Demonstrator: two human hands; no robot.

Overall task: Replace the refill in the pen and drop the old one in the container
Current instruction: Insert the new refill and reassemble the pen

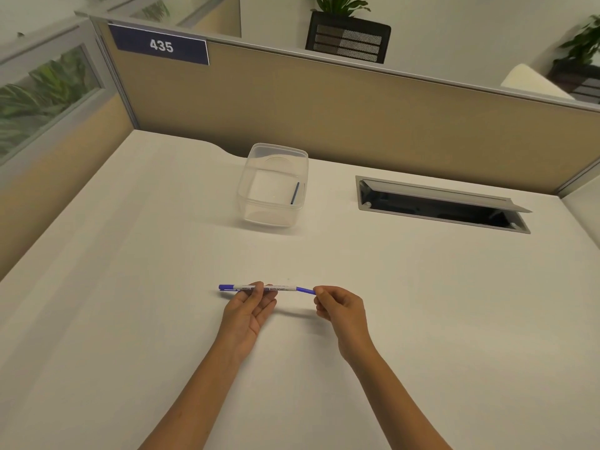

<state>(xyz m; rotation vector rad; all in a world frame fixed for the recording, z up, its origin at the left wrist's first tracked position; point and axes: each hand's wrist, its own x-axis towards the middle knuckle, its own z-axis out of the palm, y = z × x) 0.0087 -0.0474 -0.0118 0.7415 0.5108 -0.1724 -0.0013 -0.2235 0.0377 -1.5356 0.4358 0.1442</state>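
Observation:
A white pen (pixel 279 288) with a blue cap end at its left lies level above the desk. My left hand (pixel 251 308) grips its barrel from below, near the middle. A blue refill (pixel 304 290) sticks out of the barrel's right end, and my right hand (pixel 339 308) pinches its tip. Farther back stands a clear plastic container (pixel 259 209) without a lid. A dark blue refill (pixel 294 193) lies inside it against the right wall.
The white desk (pixel 130 287) is walled by tan partitions at the back and left. An open cable hatch (pixel 441 206) with a raised metal flap is sunk into the desk, right of the container. A sign reading 435 hangs on the partition.

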